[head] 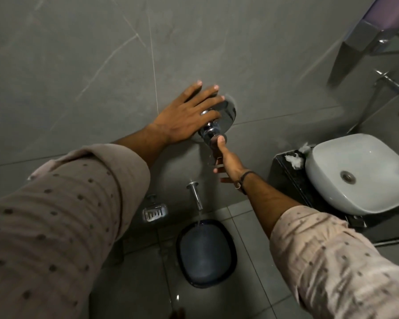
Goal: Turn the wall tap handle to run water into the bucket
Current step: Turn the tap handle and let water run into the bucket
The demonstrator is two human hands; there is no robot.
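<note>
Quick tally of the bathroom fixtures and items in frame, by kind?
Chrome wall tap handle: 1
Chrome spouts: 2, one over the bucket, one by the basin
Dark blue plastic bucket: 1
White ceramic basin: 1
Chrome wire soap dish: 1
Total: 6

No writing to read anywhere here. The chrome tap handle, the spout, the dark bucket and the white basin all show plain surfaces with no brand, label or number. The grey wall tiles carry only pale veins, and the sleeves only a pattern of small dots.
</note>
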